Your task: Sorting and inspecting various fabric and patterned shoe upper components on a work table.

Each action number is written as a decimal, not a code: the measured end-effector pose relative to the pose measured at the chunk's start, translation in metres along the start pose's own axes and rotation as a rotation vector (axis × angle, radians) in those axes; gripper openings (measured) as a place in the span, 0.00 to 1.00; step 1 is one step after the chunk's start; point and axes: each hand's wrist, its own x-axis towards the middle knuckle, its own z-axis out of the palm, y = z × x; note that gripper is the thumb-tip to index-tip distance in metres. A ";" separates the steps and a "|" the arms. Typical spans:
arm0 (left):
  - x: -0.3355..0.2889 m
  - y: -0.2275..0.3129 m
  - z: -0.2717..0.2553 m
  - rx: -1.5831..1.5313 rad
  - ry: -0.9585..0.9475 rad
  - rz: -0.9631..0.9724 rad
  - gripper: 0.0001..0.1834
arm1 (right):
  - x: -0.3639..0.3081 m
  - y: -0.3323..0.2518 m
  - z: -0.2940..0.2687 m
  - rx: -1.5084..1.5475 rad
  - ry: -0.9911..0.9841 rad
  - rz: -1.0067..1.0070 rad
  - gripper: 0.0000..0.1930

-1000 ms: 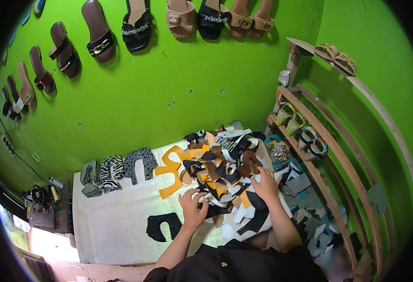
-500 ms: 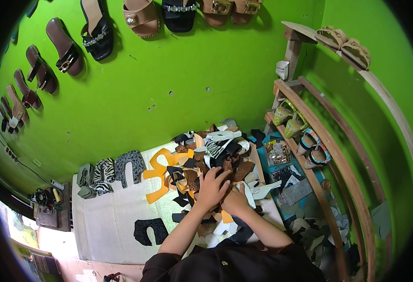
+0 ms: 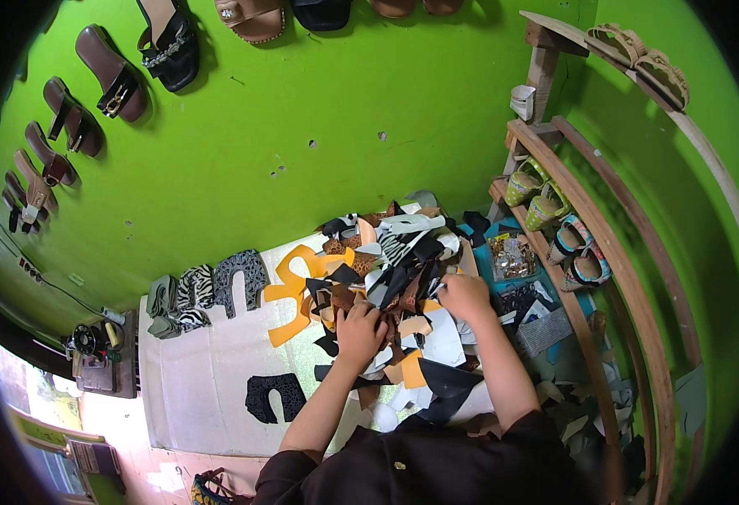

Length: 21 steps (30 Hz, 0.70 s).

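Note:
A heap of offcut scraps (image 3: 399, 278) in black, brown leopard print, white, orange and zebra print lies on the table's right part. My left hand (image 3: 359, 338) rests on the heap's near left side, palm down with its fingers bent and somewhat apart. Farther right, my right hand (image 3: 465, 298) is closed at the heap's right edge; what its fingers hold is too small to make out. A white piece (image 3: 442, 338) and a large black scrap (image 3: 447, 385) lie below it. Orange curved cut pieces (image 3: 292, 282) lie left of the heap.
On the pale table (image 3: 193, 404) lie a black patterned U-shaped piece (image 3: 273, 397) and stacks of grey and zebra-print pieces (image 3: 194, 288). A wooden rack (image 3: 588, 202) with sandals (image 3: 584, 261) stands at the right, with more scraps beneath. Sandals (image 3: 117, 76) hang on the green wall.
My hands were close together over the middle of the heap and are now apart: the left moved nearer and left, the right went right and farther. Scraps have shifted, and the view has tilted down.

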 end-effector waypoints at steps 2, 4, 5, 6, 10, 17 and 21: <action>0.000 -0.006 0.006 -0.057 0.131 -0.001 0.11 | 0.015 0.009 0.007 -0.031 -0.127 0.095 0.18; 0.000 -0.009 0.008 -0.153 0.148 -0.091 0.11 | 0.021 0.001 0.004 0.000 -0.389 0.219 0.23; 0.000 -0.010 0.009 -0.254 0.164 -0.179 0.11 | 0.024 0.001 0.015 0.002 -0.389 0.220 0.23; 0.000 -0.009 0.004 -0.345 0.155 -0.192 0.11 | 0.026 -0.005 0.021 0.087 -0.346 0.171 0.23; 0.006 0.000 -0.015 -0.452 0.289 -0.212 0.15 | 0.016 -0.026 0.049 0.500 -0.170 -0.067 0.27; 0.059 0.045 -0.049 -0.167 0.163 0.134 0.21 | -0.042 -0.063 0.065 -0.012 0.022 -0.300 0.35; 0.061 0.026 -0.005 0.112 -0.148 0.118 0.22 | -0.050 -0.062 0.061 0.027 -0.141 -0.297 0.29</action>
